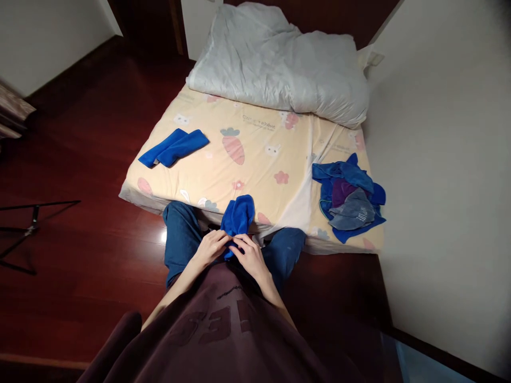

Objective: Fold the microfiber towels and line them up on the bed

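Note:
A bright blue towel (238, 213) hangs bunched between my two hands, its upper part resting against the near edge of the bed. My left hand (213, 247) pinches its left side with the fingers closed. On the other side, my right hand (250, 254) has its thumb and fingers closed on the same cloth, close to the left fingertips. Part of the towel dips below the hands, towards my lap. Two folded blue pieces of cloth (174, 148) lie overlapping on the left of the bed.
The bed (255, 154) has a cream sheet with carrots and rabbits. A crumpled pile of blue, purple and grey cloths (351, 199) sits at its right. A pale quilt (279, 64) lies at the far end. A black tripod (32, 230) stands on the floor at left.

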Tool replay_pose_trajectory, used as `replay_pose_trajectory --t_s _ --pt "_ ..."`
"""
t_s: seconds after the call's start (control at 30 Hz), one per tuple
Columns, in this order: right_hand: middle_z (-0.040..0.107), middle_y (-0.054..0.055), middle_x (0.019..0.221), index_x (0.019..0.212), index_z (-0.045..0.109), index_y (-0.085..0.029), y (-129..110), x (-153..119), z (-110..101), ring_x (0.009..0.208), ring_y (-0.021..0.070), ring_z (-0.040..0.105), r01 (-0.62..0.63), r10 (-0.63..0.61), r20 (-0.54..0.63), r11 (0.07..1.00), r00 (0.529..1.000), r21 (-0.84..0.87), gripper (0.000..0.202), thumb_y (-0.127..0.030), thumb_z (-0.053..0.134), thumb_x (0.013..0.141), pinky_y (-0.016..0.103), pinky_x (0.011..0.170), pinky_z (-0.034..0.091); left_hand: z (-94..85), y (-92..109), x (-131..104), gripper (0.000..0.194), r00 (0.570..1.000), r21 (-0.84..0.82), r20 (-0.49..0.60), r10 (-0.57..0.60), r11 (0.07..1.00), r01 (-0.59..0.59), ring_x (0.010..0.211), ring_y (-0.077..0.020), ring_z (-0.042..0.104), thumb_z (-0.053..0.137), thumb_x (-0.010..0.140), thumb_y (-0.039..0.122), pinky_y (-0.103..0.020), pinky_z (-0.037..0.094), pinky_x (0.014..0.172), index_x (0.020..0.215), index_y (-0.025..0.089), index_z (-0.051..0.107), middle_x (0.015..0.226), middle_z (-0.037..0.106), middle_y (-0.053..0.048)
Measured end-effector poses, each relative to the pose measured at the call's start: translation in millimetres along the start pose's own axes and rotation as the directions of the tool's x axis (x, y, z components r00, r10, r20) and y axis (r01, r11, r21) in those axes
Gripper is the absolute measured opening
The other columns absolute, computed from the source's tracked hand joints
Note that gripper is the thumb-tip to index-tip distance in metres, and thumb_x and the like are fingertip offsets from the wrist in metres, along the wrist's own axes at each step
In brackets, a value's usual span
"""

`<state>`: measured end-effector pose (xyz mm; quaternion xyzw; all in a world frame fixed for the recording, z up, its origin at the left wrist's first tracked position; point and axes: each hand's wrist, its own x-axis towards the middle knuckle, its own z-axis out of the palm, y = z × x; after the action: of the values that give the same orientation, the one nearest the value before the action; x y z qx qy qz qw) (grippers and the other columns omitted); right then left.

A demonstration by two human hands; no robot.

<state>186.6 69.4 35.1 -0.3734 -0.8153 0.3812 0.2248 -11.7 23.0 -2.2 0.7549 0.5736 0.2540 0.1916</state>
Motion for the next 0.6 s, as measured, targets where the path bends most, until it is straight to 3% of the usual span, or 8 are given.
replay_pose_trajectory --t_s 0.1,0.2,0.33,0.47,0.6 --pt "0.066 0.008 0.125 0.125 0.072 -0.027 -6 -2 -1 0.105 0.0207 0.067 0.061 -0.056 -0.101 0.997 0.993 0.040 0.028 -0.028 0.059 0.100 0.034 0.097 0.055 -6.0 6 3 0.032 0.999 0.012 -0.045 -0.016 1.000 0.016 0.088 -0.0220 0.057 0.047 0.084 0.007 -0.035 0.047 0.081 0.104 0.020 0.067 0.097 0.065 -0.008" --pt "0.065 0.009 0.119 0.119 0.072 -0.024 -7 -2 2 0.095 0.0186 0.066 0.049 -0.032 -0.147 0.992 0.989 0.113 0.027 -0.024 0.065 0.093 0.031 0.085 0.058 -6.4 10 5 0.040 0.997 -0.053 -0.057 -0.047 0.998 0.044 0.088 -0.0204 0.058 0.044 0.078 0.003 -0.031 0.048 0.079 0.106 0.020 0.066 0.096 0.063 -0.007" --pt "0.062 0.003 0.092 0.093 0.068 -0.022 -7 0 5 0.068 0.0130 0.056 -0.026 0.043 -0.115 0.990 0.992 0.142 0.015 -0.014 0.059 0.084 0.025 0.065 0.051 -6.4 11 4 0.048 0.998 -0.128 -0.004 -0.064 0.990 0.063 0.086 -0.0180 0.059 0.042 0.075 0.002 -0.026 0.049 0.075 0.112 0.021 0.066 0.098 0.060 -0.005" --pt "0.053 -0.001 0.075 0.071 0.052 -0.024 -15 0 -1 0.067 0.0140 0.051 0.038 -0.026 -0.101 0.992 0.995 0.123 0.015 -0.012 0.058 0.080 0.026 0.067 0.048 -12.0 8 7 0.060 0.997 -0.186 -0.008 -0.076 0.980 0.074 0.096 -0.0198 0.062 0.043 0.071 0.000 -0.028 0.051 0.082 0.123 0.021 0.065 0.109 0.061 -0.007" --pt "0.051 -0.001 0.069 0.065 0.040 -0.025 -24 -10 -18 0.070 0.0164 0.054 0.050 -0.036 -0.065 0.972 0.997 0.230 0.030 -0.023 0.060 0.086 0.030 0.069 0.049 -20.0 -8 13 0.057 0.993 -0.131 -0.024 -0.119 0.985 0.115 0.110 -0.0262 0.059 0.050 0.076 0.003 -0.039 0.049 0.095 0.127 0.023 0.066 0.118 0.063 -0.010"
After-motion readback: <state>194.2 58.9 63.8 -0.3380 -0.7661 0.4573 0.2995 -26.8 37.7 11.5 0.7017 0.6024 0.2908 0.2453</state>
